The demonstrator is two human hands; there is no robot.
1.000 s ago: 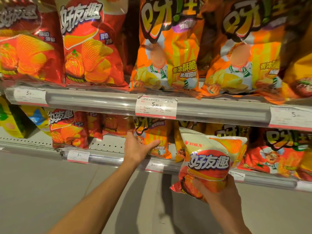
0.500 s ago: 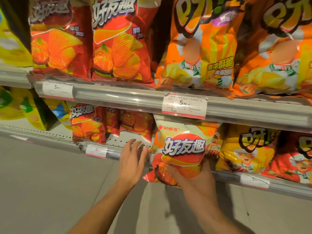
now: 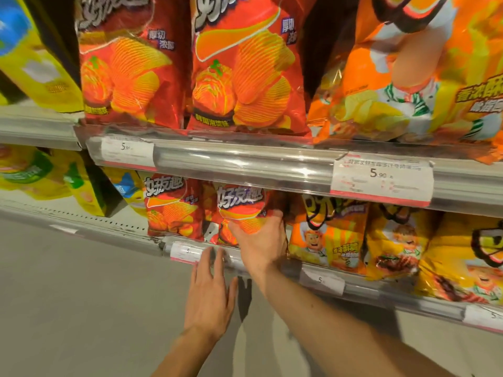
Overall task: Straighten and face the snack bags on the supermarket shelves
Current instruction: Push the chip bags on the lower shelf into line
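1. Standing a red chip bag [image 3: 239, 210] into the lower shelf, the right hand [image 3: 261, 246] has its palm and curled fingers round the bag's lower half, thumb side toward the neighbouring orange bag [image 3: 326, 235]. The bag sits just above the lower shelf rail [image 3: 362, 289], its logo facing out.

2. The left hand [image 3: 209, 295] hangs below and to the left of the right one, fingers straight and spread, holding nothing. Its fingertips [image 3: 208, 254] reach up near the price tag [image 3: 185, 251] on the rail; whether they touch it I cannot tell.

3. Directly left of the held bag stands a matching red bag [image 3: 168, 208], upright and facing forward, so the gap being filled lies between that one and the orange bag to the right of the hand.

4. I'd judge the bag to be very light, mostly air, with a slick, crinkly film skin. It looks puffed and soft, so it will dent under the fingers and spring back.

5. The chips inside are likely brittle. A hard squeeze in the middle could crush them, so a gentle cupping hold at the bottom and sides seems wisest, as the right hand has it now.

6. Being slippery and top-heavy when stood on its seam, the bag may well tip forward over the rail once freed. The free hand, being just below, could steady the top edge.

7. Above both hands, the upper shelf [image 3: 245, 164] carries larger red bags [image 3: 245, 72], already facing out.
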